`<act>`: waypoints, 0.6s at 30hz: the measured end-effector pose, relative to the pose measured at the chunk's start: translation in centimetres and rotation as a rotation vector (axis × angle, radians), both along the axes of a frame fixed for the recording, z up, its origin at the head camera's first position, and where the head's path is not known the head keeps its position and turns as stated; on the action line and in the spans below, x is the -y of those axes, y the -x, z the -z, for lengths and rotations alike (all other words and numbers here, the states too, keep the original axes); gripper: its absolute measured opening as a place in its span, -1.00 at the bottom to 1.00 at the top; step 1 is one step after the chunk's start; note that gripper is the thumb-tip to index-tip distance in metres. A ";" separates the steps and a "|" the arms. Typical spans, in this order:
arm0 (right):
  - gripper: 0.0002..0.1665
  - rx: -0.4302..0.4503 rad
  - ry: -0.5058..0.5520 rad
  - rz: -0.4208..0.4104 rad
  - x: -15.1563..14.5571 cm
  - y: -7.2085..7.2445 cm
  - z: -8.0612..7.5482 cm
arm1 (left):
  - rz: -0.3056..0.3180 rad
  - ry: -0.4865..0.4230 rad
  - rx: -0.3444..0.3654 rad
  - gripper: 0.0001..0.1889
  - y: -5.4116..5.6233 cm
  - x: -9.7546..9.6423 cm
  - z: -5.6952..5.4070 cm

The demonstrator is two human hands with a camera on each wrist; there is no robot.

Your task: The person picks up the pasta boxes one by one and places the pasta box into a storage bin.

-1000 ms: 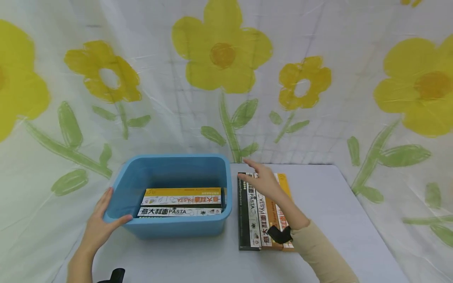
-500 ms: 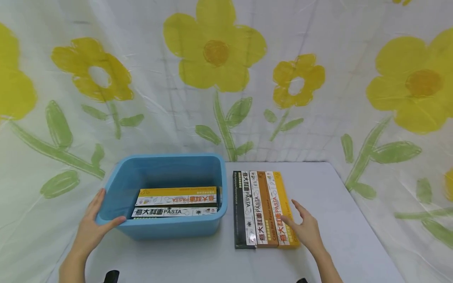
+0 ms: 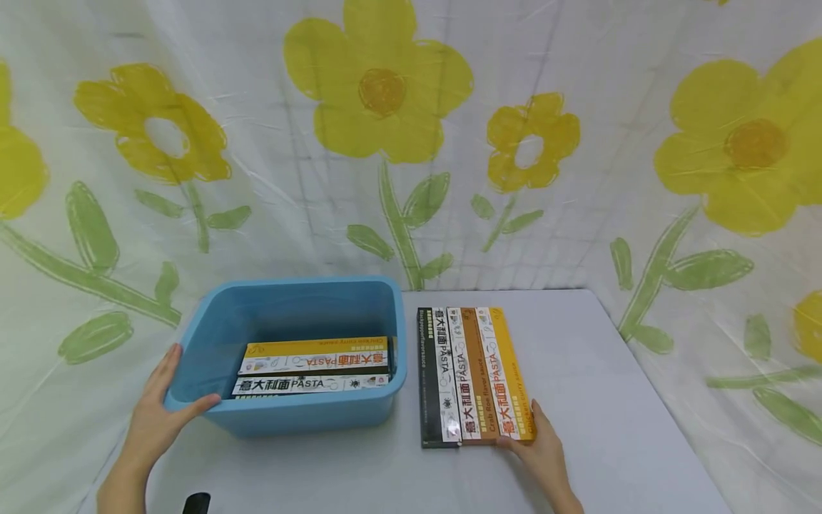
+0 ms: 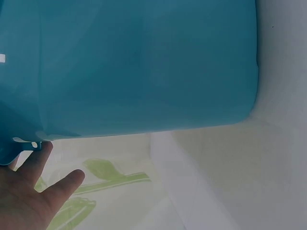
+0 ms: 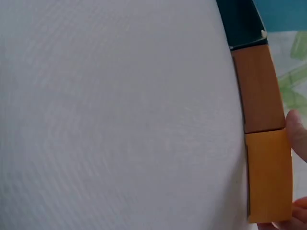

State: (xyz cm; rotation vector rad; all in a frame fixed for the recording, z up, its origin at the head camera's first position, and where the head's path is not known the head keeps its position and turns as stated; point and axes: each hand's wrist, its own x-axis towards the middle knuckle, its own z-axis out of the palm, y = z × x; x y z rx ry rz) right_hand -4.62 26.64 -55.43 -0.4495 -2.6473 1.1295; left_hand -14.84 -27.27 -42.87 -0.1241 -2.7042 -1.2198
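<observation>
In the head view my left hand point(image 3: 154, 421) holds the front left corner of a blue plastic bin point(image 3: 315, 412), thumb at the front rim, fingers along the left side. The left wrist view shows fingertips under the rim beside the bin's wall point(image 4: 144, 67). Two pasta boxes lie inside: a yellow and white one point(image 3: 315, 353) behind a black and white one point(image 3: 308, 384). My right hand point(image 3: 542, 450) grips the near end of a yellow pasta box point(image 3: 504, 357), thumb by the seam, fingers at its outer side. Next to it lie a brown pasta box point(image 3: 473, 357) and a black one point(image 3: 432, 378).
Boxes and bin sit on a white-covered table point(image 3: 591, 371). Behind the table hangs a white curtain point(image 3: 282, 228) printed with yellow flowers. A black strap end point(image 3: 196, 502) shows near the left forearm.
My right hand has come down from above the row's far end, round its right side, to the yellow box's near end. My left hand stays on the bin. The head view has shifted slightly.
</observation>
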 end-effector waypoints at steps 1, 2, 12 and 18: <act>0.30 -0.001 -0.005 0.008 0.1 0.0 0.1 | 0.001 -0.003 -0.003 0.08 0.0 0.0 0.0; 0.29 -0.001 -0.012 0.015 0.2 0.1 0.1 | 0.002 -0.005 -0.005 0.08 0.0 0.0 0.0; 0.26 0.106 0.070 0.052 -3.3 -0.2 -1.6 | 0.003 -0.003 0.018 0.08 0.0 -0.2 0.1; 0.33 0.177 0.050 0.039 -4.3 0.4 -1.5 | -0.006 0.010 0.016 0.07 0.1 -0.1 -0.1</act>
